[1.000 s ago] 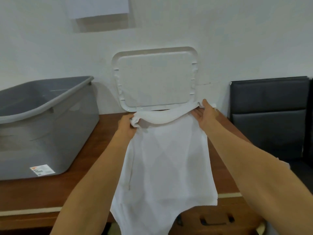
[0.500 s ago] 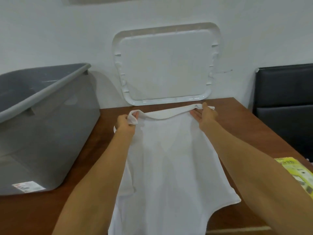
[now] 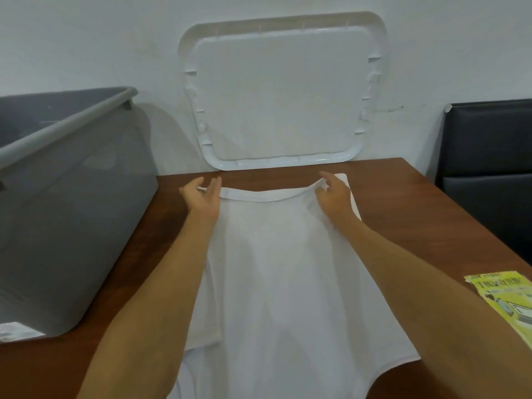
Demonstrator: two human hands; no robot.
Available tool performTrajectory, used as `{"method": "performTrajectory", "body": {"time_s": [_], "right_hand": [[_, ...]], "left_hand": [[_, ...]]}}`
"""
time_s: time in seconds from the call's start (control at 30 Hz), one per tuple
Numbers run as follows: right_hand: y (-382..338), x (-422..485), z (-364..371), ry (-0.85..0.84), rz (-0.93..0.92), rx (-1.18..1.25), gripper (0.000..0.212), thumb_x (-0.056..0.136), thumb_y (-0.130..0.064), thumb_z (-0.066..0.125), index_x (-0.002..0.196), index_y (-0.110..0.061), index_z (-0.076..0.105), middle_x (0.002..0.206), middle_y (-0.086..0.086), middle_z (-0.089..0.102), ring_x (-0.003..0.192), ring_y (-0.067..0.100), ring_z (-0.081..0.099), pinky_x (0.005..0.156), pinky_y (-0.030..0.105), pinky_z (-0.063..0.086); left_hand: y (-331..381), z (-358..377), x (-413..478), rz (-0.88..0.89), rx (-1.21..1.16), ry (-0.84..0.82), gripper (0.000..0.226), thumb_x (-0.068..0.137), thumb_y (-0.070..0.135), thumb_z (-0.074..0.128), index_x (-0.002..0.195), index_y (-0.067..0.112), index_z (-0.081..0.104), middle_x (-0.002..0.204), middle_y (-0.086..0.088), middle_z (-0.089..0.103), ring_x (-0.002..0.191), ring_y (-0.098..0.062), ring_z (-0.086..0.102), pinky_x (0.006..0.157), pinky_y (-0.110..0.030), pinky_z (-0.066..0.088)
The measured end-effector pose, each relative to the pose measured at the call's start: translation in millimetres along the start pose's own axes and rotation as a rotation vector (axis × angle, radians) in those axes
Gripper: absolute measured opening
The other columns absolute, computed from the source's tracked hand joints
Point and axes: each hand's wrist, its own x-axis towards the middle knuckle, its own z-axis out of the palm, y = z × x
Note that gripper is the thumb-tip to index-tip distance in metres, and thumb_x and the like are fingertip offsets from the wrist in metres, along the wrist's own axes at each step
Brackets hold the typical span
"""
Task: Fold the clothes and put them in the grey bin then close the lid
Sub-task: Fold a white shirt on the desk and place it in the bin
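spotted grey bin [image 3: 72, 211] far left, uncovered. caught left hand [image 3: 201, 195] slack-fingered, touching white shirt [image 3: 273, 269] spread flat on table [image 3: 403, 211]. found lid [image 3: 282, 96] leaning on wall [image 3: 86, 38] behind. saw right hand [image 3: 334, 197] pinching shirt's other shoulder.

Bright, even, diffuse indoor light with no hard glare. grey bin [image 3: 72, 226] throws a soft shadow onto the wall [image 3: 86, 38] just to its right. white shirt [image 3: 273, 269] is near blown out, so its folds barely read. Wide-angle bend at the frame edges: the table [image 3: 417, 226] edges splay outward. Whole frame slightly soft, with low fine detail and print on the yellow leaflet [image 3: 506, 300] unreadable.
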Motion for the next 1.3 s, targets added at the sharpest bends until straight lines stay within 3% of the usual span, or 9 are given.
{"method": "performTrajectory", "body": {"time_s": [0.17,0.37,0.6,0.67,0.73,0.87,1.0,1.17,1.3], "right_hand": [[0,-10,14,-0.058,-0.631,-0.448,0.021,0.085,-0.003,0.058,0.104,-0.006,0.067,0.106,0.008,0.064,0.098,0.027,0.06,0.084,0.034,0.051],[-7,-16,12,-0.137,-0.643,-0.488,0.014,0.09,-0.018,0.063,0.079,-0.014,0.055,0.078,-0.001,0.051,0.073,0.018,0.048,0.061,0.034,0.045],[-13,-16,13,-0.244,-0.589,-0.578,0.009,0.093,-0.019,0.064,0.095,-0.012,0.068,0.093,0.003,0.063,0.087,0.024,0.056,0.081,0.045,0.052],[-10,-13,14,-0.279,-0.519,-0.664,0.027,0.099,-0.03,0.057,0.121,-0.017,0.067,0.126,0.006,0.063,0.117,0.031,0.056,0.103,0.044,0.044],[-5,-9,16,-0.339,-0.376,-0.844,0.061,0.104,-0.051,0.041,0.159,-0.027,0.031,0.169,0.006,0.019,0.155,0.035,0.015,0.124,0.051,0.011],[-3,-2,20,-0.424,-0.242,-0.957,0.083,0.1,-0.072,0.019,0.162,-0.029,-0.016,0.168,0.006,-0.025,0.155,0.031,-0.022,0.122,0.058,-0.011],[-5,-3,18,-0.477,-0.236,-0.967,0.078,0.101,-0.07,0.018,0.164,-0.029,-0.004,0.171,0.006,-0.015,0.157,0.029,-0.016,0.124,0.058,-0.008],[-9,-5,18,-0.444,-0.217,-0.964,0.072,0.103,-0.065,0.021,0.164,-0.026,0.016,0.172,0.005,0.0,0.158,0.03,-0.001,0.126,0.056,-0.003],[-9,-10,19,-0.296,-0.042,-0.988,0.076,0.102,-0.066,0.021,0.163,-0.021,0.017,0.17,0.017,0.008,0.154,0.046,0.006,0.125,0.059,0.0]], "left_hand": [[8,-3,-13,-0.006,-0.154,-0.037,0.047,0.103,0.016,0.052,0.148,0.007,0.045,0.15,-0.012,0.04,0.123,-0.038,0.06,0.1,-0.041,0.056],[-21,-11,-40,0.535,0.781,-0.112,0.035,0.092,-0.004,0.056,0.122,0.015,0.058,0.114,-0.003,0.059,0.094,-0.022,0.066,0.08,-0.039,0.063],[-50,-25,-33,0.993,1.869,-0.573,0.007,0.093,0.018,0.059,0.093,0.014,0.065,0.089,0.0,0.063,0.09,-0.023,0.057,0.074,-0.043,0.054],[-53,-25,-25,0.96,1.948,-0.545,0.026,0.096,0.023,0.056,0.119,0.015,0.065,0.116,-0.006,0.063,0.112,-0.03,0.056,0.092,-0.045,0.053],[-53,-27,-18,0.813,2.086,-0.469,0.056,0.101,0.038,0.048,0.155,0.025,0.039,0.161,-0.011,0.032,0.149,-0.038,0.026,0.122,-0.047,0.025],[-50,-26,-13,0.863,2.148,-0.316,0.089,0.097,0.063,0.04,0.162,0.034,-0.014,0.167,-0.009,-0.029,0.153,-0.036,-0.028,0.118,-0.048,-0.019],[-51,-24,-11,0.692,2.206,-0.382,0.077,0.102,0.065,0.033,0.164,0.035,-0.003,0.17,-0.008,-0.019,0.156,-0.032,-0.019,0.124,-0.052,-0.007],[-49,-22,-31,0.747,2.013,-0.355,0.047,0.106,0.037,0.043,0.146,0.015,0.054,0.148,-0.011,0.055,0.137,-0.031,0.048,0.115,-0.046,0.036],[-38,-21,-16,0.569,2.217,-0.391,0.056,0.106,0.052,0.03,0.158,0.031,0.034,0.166,-0.004,0.03,0.153,-0.028,0.024,0.124,-0.051,0.019]]}}
